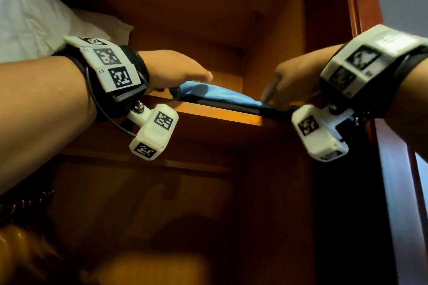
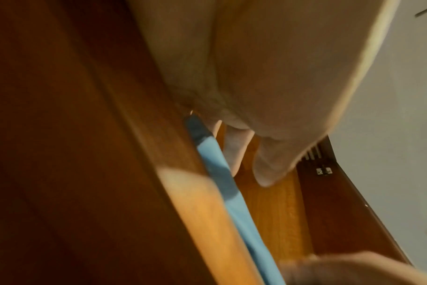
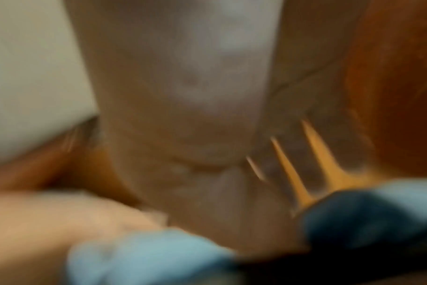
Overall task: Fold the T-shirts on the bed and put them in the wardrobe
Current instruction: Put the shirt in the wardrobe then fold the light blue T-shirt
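A folded light-blue T-shirt (image 1: 208, 93) lies on a wardrobe shelf (image 1: 220, 116), on top of a dark garment (image 1: 273, 113). My left hand (image 1: 196, 74) is flat above the shirt's left end with fingers straight. In the left wrist view the fingers (image 2: 234, 148) reach past the blue T-shirt (image 2: 232, 192) into the shelf. My right hand (image 1: 284, 85) is blurred at the shirt's right end, fingers pointing down onto the cloth. In the right wrist view its fingers (image 3: 293, 165) are spread above the blue T-shirt (image 3: 146, 256) and the dark garment (image 3: 366, 217).
White bedding (image 1: 34, 18) fills the shelf's left part, close to my left wrist. The wardrobe's side panel (image 1: 335, 18) rises just right of my right hand. A lower, dark compartment (image 1: 162, 192) opens under the shelf. A door hinge (image 2: 324, 171) shows on the far panel.
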`<state>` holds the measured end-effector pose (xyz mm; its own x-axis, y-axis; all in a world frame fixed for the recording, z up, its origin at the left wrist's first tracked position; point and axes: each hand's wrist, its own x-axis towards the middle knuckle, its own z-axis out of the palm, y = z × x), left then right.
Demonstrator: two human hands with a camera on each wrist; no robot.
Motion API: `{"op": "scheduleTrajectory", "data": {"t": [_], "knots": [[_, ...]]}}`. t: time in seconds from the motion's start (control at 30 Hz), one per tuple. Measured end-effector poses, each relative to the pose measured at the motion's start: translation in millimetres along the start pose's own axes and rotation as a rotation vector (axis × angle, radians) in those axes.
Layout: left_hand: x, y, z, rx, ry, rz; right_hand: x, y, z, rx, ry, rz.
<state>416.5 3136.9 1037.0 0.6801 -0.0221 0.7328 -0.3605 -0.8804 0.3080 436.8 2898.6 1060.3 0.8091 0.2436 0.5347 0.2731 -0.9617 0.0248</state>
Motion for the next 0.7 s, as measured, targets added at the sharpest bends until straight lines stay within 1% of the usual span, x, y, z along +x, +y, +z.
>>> {"op": "scheduleTrajectory", "data": {"t": [0.07, 0.1, 0.13, 0.17, 0.2, 0.27, 0.33, 0.37, 0.43, 0.53, 0.63, 0.7], "knots": [[3.1, 5.7, 3.9, -0.009, 0.052, 0.039, 3.0, -1.3, -4.4, 0.281, 0.106, -0.115], [5.7, 9.2, 6.9, -0.015, 0.088, 0.044, 1.5, -8.9, -4.5, 0.457, 0.148, -0.133], [7.7, 13.8, 10.0, -0.014, 0.111, 0.041, 1.7, -16.8, -2.7, 0.564, 0.184, -0.133], [10.0, 17.4, 13.4, 0.001, 0.109, 0.037, 1.6, -26.0, 2.0, 0.657, 0.172, -0.13], [11.0, 20.8, 16.2, 0.036, 0.08, 0.032, 3.7, -33.7, 8.0, 0.663, 0.15, -0.122], [8.6, 24.5, 19.8, 0.178, -0.043, 0.03, 8.0, -43.2, 19.9, 0.54, 0.115, -0.131], [1.3, 26.5, 19.6, 0.342, -0.157, 0.059, 7.1, -46.1, 30.8, 0.418, 0.1, -0.114], [-1.5, 26.1, 18.1, 0.399, -0.196, 0.077, 5.1, -45.3, 35.9, 0.411, 0.063, -0.108], [-3.7, 22.3, 13.3, 0.396, -0.272, 0.071, 2.4, -37.0, 41.8, 0.427, -0.028, -0.078], [-8.2, 17.3, 8.9, 0.418, -0.277, 0.076, -0.5, -22.7, 43.0, 0.45, -0.086, 0.017], [-10.5, 17.3, 10.6, 0.453, -0.268, 0.084, 0.7, -18.1, 45.5, 0.439, -0.049, 0.049], [-8.7, 15.1, 10.3, 0.451, -0.225, 0.06, 3.4, -18.6, 47.7, 0.424, -0.018, 0.067]]}}
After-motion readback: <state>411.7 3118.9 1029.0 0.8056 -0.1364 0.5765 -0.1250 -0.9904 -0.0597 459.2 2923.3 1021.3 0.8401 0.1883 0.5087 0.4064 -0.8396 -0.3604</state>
